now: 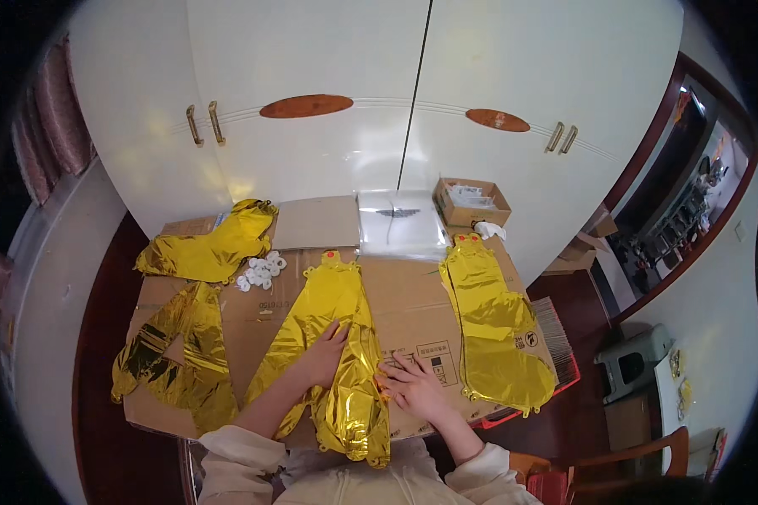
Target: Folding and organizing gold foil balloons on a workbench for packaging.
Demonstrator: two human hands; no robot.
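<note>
A flat gold foil balloon [326,295] lies in front of me on the cardboard, with its lower part folded over and hanging past the near edge. My left hand [322,358] rests on its middle, fingers stretched out over the foil. Beside its right edge, my right hand [414,389] has spread fingers, the tips touching the foil. To the left lies a gold foil balloon with a triangular opening [206,370]. Another gold foil balloon [499,328], rounded at its near end, lies on the right. Behind the left one is crumpled gold foil [210,248].
White rolls [261,271] sit left of the middle balloon. Clear plastic bags [402,223], a cardboard sheet [316,223] and an open carton [472,202] with white packets stand along the white cabinet [312,50]. A chair [640,459] and grey stool [634,362] are at right.
</note>
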